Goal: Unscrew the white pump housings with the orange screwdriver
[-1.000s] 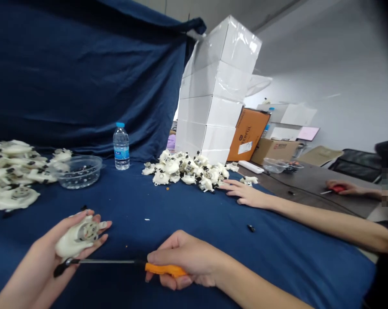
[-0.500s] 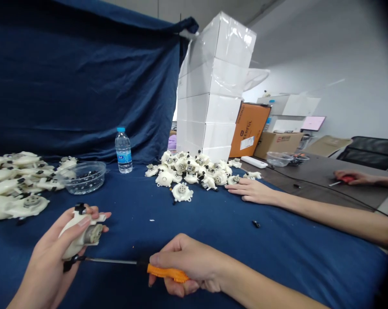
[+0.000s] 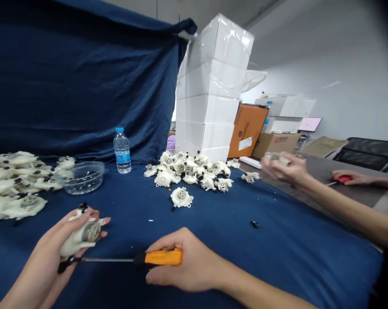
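My left hand [image 3: 53, 253] is closed around a white plastic motor part [image 3: 80, 234] with a grey metal disc on its face, held low at the left over the blue cloth. My right hand [image 3: 187, 266] grips the orange handle of a screwdriver [image 3: 121, 259]. Its thin shaft runs left, and the dark tip lies just under the part, beside my left palm. A single white part [image 3: 181, 198] lies apart in front of the middle pile [image 3: 190, 168].
A clear plastic bowl [image 3: 82, 177] and a second pile of white parts [image 3: 15, 184] sit at the left, a water bottle [image 3: 122, 151] behind. Stacked white boxes [image 3: 213, 90] stand at the back. A co-worker's hand [image 3: 282, 167] holds a part at the right; a small black piece [image 3: 254, 223] lies nearby.
The co-worker's hand lifted off the cloth and drew back right with a part. My right hand rolled over the screwdriver, showing more orange handle. My left hand tilted the part slightly.
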The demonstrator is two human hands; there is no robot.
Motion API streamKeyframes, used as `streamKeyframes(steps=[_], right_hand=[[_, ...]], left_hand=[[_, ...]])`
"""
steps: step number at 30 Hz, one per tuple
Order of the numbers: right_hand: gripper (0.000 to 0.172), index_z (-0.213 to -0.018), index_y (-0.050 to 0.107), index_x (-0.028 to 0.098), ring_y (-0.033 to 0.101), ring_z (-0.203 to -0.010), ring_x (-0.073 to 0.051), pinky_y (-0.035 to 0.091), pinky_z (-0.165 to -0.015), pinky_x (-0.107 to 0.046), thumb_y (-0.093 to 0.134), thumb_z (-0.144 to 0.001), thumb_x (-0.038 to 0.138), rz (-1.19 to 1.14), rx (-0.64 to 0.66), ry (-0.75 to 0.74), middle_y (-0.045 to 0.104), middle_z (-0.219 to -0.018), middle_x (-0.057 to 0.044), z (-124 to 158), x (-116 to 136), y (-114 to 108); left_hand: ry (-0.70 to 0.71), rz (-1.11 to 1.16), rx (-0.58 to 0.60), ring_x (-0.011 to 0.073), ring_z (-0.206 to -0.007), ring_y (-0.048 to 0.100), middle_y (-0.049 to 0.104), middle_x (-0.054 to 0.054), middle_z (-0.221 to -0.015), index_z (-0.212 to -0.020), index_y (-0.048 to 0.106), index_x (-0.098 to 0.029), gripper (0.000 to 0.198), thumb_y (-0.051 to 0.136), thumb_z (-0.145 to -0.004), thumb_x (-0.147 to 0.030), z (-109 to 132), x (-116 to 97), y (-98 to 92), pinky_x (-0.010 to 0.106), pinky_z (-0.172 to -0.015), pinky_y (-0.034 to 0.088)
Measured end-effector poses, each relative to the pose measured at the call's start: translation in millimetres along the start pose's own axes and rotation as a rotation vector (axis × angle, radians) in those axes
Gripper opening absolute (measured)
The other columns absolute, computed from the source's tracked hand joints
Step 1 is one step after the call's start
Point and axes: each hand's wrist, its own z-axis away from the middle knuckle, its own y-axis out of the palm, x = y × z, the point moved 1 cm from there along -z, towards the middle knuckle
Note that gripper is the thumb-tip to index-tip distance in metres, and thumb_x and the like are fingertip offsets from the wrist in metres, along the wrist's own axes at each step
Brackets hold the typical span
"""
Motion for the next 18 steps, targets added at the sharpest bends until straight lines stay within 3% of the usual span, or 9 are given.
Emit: streamKeyframes(steps=[3, 5, 7, 9, 12, 14, 16, 18], right_hand=[[0.045, -0.102, 0.068, 0.019, 0.04, -0.036, -0.005, 0.025, -0.035, -0.018, 0.071, -0.072, 0.051, -0.487, 0.135, 0.309, 0.056, -0.058, 0.003, -5, -2, -3], [0.043, -0.096, 0.068, 0.018, 0.033, -0.029, -0.004, 0.017, -0.03, -0.019, 0.06, -0.08, 0.057, -0.525, 0.19, 0.427, 0.057, -0.055, 0.002, -6, -1, -1], [0.046, -0.088, 0.068, 0.016, 0.023, -0.028, -0.003, 0.012, -0.031, -0.02, 0.051, -0.086, 0.059, -0.382, 0.212, 0.45, 0.05, -0.047, 0.005, -6, 0, 3], [0.043, -0.084, 0.07, 0.016, 0.027, -0.034, -0.005, 0.019, -0.036, -0.019, 0.049, -0.09, 0.054, -0.09, 0.127, 0.308, 0.045, -0.045, 0.005, -4, 1, 6], [0.03, -0.091, 0.072, 0.018, 0.053, -0.056, -0.015, 0.038, -0.054, -0.027, 0.052, -0.09, 0.041, 0.495, -0.087, -0.147, 0.061, -0.063, -0.004, 1, 0, 11], [0.029, -0.103, 0.071, 0.018, 0.059, -0.065, -0.021, 0.041, -0.062, -0.033, 0.052, -0.09, 0.035, 0.748, -0.145, -0.381, 0.068, -0.076, -0.009, 4, -2, 13], [0.03, -0.11, 0.07, 0.02, 0.061, -0.068, -0.023, 0.043, -0.064, -0.035, 0.056, -0.088, 0.035, 0.712, -0.171, -0.396, 0.069, -0.083, -0.01, 4, -4, 11], [0.035, -0.109, 0.069, 0.021, 0.06, -0.065, -0.019, 0.044, -0.059, -0.03, 0.065, -0.081, 0.04, 0.376, -0.184, -0.204, 0.068, -0.084, -0.009, 2, -4, 6]], left_hand=[[0.034, 0.1, -0.015, 0.0149, -0.074, 0.07, 0.073, 0.002, -0.095, -0.093, 0.066, -0.023, 0.021, 0.071, -0.073, -0.026, 16, -14, 12.6, 0.015, -0.057, 0.054], [0.085, 0.105, 0.031, 0.0122, -0.066, 0.068, 0.072, 0.002, -0.088, -0.094, 0.064, -0.02, 0.024, 0.071, -0.072, -0.029, 21, -19, 18.5, 0.012, -0.047, 0.045], [0.127, 0.087, 0.078, 0.012, -0.064, 0.066, 0.071, 0.003, -0.087, -0.096, 0.062, -0.019, 0.027, 0.07, -0.074, -0.033, 21, -20, 20.5, 0.011, -0.041, 0.037], [0.157, 0.068, 0.105, 0.0119, -0.065, 0.065, 0.07, 0.004, -0.087, -0.096, 0.061, -0.018, 0.027, 0.068, -0.076, -0.035, 19, -20, 19.7, 0.013, -0.043, 0.036], [0.163, 0.036, 0.148, 0.0108, -0.064, 0.062, 0.07, 0.004, -0.084, -0.093, 0.06, -0.017, 0.024, 0.067, -0.078, -0.035, 17, -19, 17.4, 0.015, -0.051, 0.041], [0.142, 0.019, 0.177, 0.0108, -0.064, 0.061, 0.07, 0.004, -0.082, -0.092, 0.059, -0.017, 0.024, 0.067, -0.079, -0.036, 16, -18, 16.0, 0.017, -0.055, 0.043], [0.128, 0.005, 0.191, 0.0113, -0.064, 0.061, 0.07, 0.004, -0.082, -0.093, 0.058, -0.017, 0.024, 0.066, -0.08, -0.036, 15, -18, 14.3, 0.019, -0.059, 0.044], [0.162, -0.003, 0.2, 0.0122, -0.065, 0.061, 0.07, 0.004, -0.083, -0.093, 0.057, -0.017, 0.024, 0.066, -0.081, -0.037, 13, -17, 12.5, 0.02, -0.06, 0.045]])
